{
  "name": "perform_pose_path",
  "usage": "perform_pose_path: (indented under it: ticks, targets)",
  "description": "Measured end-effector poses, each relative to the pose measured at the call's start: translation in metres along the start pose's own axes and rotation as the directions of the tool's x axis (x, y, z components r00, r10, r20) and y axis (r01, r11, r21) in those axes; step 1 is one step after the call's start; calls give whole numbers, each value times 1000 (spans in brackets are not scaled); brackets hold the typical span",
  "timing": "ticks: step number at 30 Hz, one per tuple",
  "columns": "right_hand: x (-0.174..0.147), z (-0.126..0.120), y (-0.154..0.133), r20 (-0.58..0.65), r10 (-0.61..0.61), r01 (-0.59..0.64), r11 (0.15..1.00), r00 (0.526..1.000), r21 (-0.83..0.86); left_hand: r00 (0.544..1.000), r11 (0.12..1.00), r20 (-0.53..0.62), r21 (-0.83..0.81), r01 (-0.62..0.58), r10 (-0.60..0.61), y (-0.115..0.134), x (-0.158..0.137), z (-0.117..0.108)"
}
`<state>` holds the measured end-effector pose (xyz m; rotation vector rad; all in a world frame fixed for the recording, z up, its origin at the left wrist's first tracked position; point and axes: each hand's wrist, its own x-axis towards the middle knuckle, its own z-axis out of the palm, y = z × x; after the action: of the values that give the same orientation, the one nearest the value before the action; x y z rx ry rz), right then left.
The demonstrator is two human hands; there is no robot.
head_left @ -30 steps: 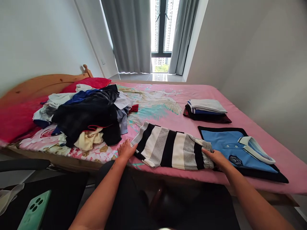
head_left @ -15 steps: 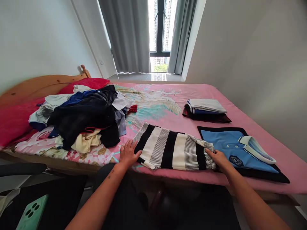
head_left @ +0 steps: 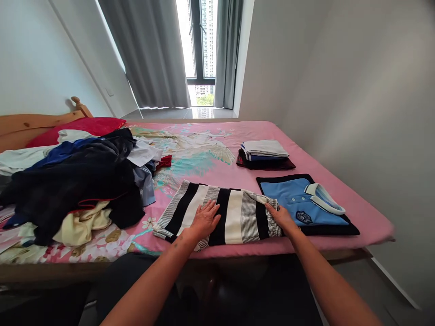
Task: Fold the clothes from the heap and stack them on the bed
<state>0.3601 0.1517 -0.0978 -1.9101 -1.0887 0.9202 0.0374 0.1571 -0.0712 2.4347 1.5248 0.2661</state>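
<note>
1. The striped garment (head_left: 234, 222), in cream and black with bands of fine lines, lies flat on the near side of the bed (head_left: 369, 222), close to its front edge.
2. The left hand (head_left: 205, 220) rests palm down on the middle of that garment, its fingers extended and slightly apart, grasping nothing.
3. The right hand (head_left: 281, 218) touches the garment's gathered, finely patterned end; whether its fingers pinch the fabric or only press on it, I cannot tell.
4. Just beside the right hand lies a folded blue polo shirt (head_left: 283, 192) with a white collar and two pale buttons, on top of a black cloth (head_left: 350, 229).
5. The shirt's front bears a dark badge (head_left: 303, 218) with lighter marks, too small to read.
6. Behind the shirt, apart from it, sits a folded stack (head_left: 267, 148): whitish on top, blue below, dark with some red at the bottom.
7. On the left, a loose heap of clothes (head_left: 78, 174) mixes black, blue, white and cream pieces; a red pillow (head_left: 98, 125) lies behind it.
</note>
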Motion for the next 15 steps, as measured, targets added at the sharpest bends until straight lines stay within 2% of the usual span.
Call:
perform_pose_path:
  ticks: [1, 3, 5, 8, 11, 13, 15]
  targets:
    - [-5, -2, -3, 39, 49, -54, 987, 998, 148, 1000, 1000, 6, -9, -15, 15, 12, 12, 4]
    - [-14, -11, -9, 144, 109, -159, 900, 984, 405, 1000, 1000, 9, -19, -25, 25, 34, 34, 13]
    - [-24, -25, -10, 211, 132, -229, 804, 969, 549, 999, 999, 20, -38, -35, 36, 51, 50, 24]
    - [-39, -49, -9, 215, 168, -269, 718, 962, 642, 995, 993, 66, -95, -67, 73, 71, 60, 44]
    - [-55, -63, -15, 224, 168, -277, 681, 960, 678, 992, 986, 51, -125, -107, 114, 86, 59, 66]
    - [-66, -60, -28, 235, 115, -249, 676, 965, 694, 993, 980, 6, -165, -114, 117, 91, 57, 75]
    - [-75, -47, -49, 224, 57, -203, 675, 973, 709, 994, 943, -39, -314, -108, 101, 91, 57, 76]
